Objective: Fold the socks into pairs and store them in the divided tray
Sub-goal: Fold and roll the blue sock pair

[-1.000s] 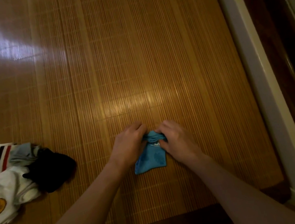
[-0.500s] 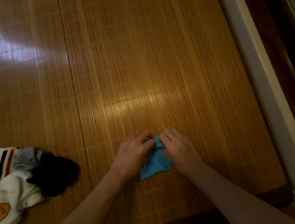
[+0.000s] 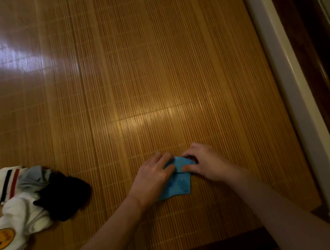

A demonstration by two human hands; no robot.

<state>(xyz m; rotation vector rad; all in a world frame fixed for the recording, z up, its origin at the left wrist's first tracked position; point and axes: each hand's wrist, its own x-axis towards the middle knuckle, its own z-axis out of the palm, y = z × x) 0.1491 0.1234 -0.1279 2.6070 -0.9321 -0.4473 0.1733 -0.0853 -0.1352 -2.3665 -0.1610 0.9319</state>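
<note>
Directly below the head camera, two bare forearms reach forward over a golden bamboo mat that fills most of the view. Both hands meet at a folded blue sock lying flat on the mat, low and just right of centre. Whether it is a single sock or two layered together cannot be told.

The left hand covers the sock's upper left part, with a bit of blue fabric pinched between its thumb and fingers. The right hand has its fingers curled over the top edge, and its thumb lies on a flap of the sock that is turned down over the rest, so it grips that fold. The lower half of the sock shows uncovered between the two wrists.

Well apart, at the left edge of the mat, a loose heap of socks lies in a tangle: a white sock with black and red stripes, a grey-blue sock, a black sock on top in the middle, and a white sock with a yellow smiley face nearest the viewer. All four touch or overlap.

Along the right runs a pale strip, with dark wood beyond it.
</note>
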